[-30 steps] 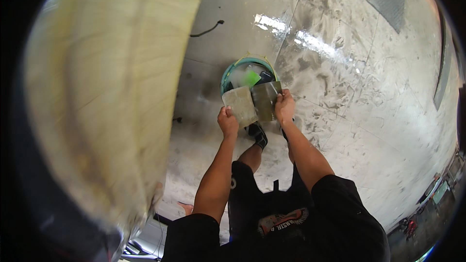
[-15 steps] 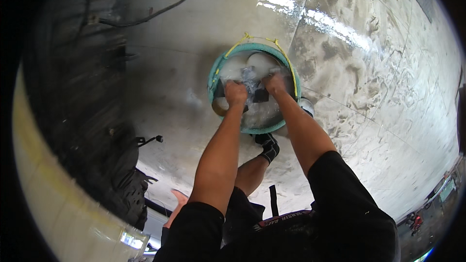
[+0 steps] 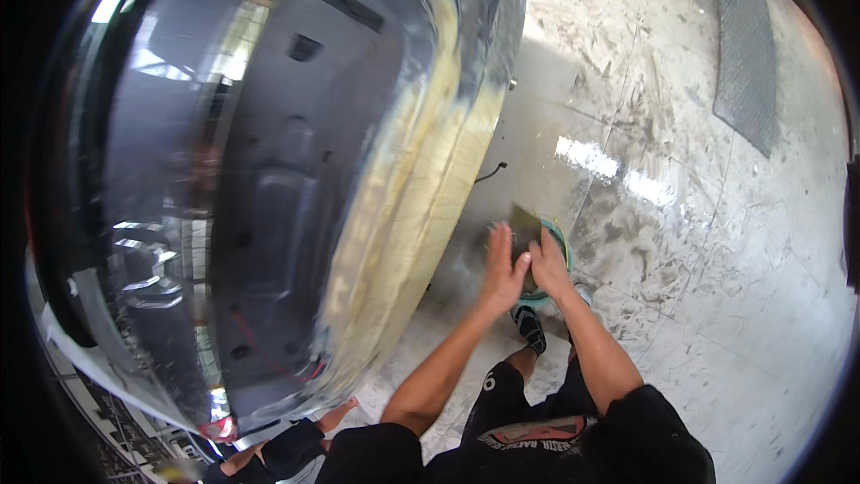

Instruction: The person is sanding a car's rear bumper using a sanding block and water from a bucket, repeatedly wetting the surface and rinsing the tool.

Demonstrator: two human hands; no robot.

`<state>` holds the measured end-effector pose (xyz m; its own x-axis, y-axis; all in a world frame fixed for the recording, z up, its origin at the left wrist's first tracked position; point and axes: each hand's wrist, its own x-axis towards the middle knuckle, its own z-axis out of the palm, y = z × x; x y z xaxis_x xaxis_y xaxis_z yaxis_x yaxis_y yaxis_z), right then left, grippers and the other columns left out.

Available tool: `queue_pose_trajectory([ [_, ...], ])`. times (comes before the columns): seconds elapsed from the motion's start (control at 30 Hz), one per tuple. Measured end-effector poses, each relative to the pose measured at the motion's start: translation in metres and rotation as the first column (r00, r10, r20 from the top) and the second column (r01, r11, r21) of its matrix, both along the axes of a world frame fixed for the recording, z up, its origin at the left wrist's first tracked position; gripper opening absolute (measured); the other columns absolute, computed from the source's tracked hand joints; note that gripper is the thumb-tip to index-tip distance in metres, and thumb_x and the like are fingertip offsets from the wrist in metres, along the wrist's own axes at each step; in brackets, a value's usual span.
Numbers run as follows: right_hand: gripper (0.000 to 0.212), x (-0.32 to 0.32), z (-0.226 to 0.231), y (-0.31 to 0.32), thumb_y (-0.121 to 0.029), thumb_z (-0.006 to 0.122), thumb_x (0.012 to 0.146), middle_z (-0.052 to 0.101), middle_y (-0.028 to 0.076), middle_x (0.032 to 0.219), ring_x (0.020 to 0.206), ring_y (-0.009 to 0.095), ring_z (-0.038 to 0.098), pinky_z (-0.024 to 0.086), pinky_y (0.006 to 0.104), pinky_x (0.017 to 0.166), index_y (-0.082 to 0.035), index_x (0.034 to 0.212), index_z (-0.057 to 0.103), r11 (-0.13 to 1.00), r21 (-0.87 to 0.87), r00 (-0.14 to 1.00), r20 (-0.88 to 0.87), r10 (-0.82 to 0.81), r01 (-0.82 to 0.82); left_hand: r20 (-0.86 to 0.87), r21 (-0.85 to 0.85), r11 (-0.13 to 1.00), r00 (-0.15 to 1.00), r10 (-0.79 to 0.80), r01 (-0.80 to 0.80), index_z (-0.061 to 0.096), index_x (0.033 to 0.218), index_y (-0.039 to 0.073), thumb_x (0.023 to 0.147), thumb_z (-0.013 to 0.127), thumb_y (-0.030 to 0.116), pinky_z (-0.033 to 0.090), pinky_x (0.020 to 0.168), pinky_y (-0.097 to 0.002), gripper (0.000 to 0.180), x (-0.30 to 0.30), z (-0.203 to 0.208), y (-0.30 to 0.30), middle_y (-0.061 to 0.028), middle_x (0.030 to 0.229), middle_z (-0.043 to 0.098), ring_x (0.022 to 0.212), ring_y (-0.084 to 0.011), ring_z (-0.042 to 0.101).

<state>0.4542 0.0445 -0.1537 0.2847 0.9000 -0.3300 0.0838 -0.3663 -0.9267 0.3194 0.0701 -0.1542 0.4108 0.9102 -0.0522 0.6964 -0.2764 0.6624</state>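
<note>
Both hands have come up out of the wash since half a second ago: the left hand (image 3: 502, 264) and right hand (image 3: 548, 262) now press a dark square sheet (image 3: 524, 226) between them, held just above the green bucket (image 3: 557, 255) on the wet floor (image 3: 681, 215), so the rinsing looks done. Close on the left looms a dark car panel (image 3: 269, 170) with a yellowish sanded edge (image 3: 421, 188), crowding the left arm, and a black cable (image 3: 491, 172) lies near the bucket.
</note>
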Motion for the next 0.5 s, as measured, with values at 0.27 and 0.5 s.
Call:
queue_pose_trajectory([
  [0.27,0.068,0.02,0.182,0.21,0.003,0.047,0.087,0.031,0.022,0.159,0.149,0.039,0.027,0.023,0.0516,0.121,0.0,0.154,0.032,0.767,0.631,0.72,0.586,-0.372,-0.118,-0.445,0.8,0.386,0.885,-0.134,0.46,0.054,0.14,0.002,0.097,0.057,0.011,0.035,0.115,-0.0503,0.043,-0.027,0.509,0.121,-0.0192,0.143,0.055,0.137,-0.0344,0.049],
  [0.5,0.076,-0.039,0.187,0.199,0.001,0.052,0.085,0.02,0.022,0.164,0.152,0.041,0.016,0.018,0.0609,0.12,0.005,0.155,0.023,0.866,0.465,0.725,0.659,-0.2,-0.183,-0.534,0.712,0.634,0.819,0.21,0.302,0.035,0.154,0.008,0.099,0.052,0.032,0.008,0.123,-0.0503,0.062,-0.173,0.552,0.173,-0.0108,0.16,0.037,0.152,-0.029,0.025],
])
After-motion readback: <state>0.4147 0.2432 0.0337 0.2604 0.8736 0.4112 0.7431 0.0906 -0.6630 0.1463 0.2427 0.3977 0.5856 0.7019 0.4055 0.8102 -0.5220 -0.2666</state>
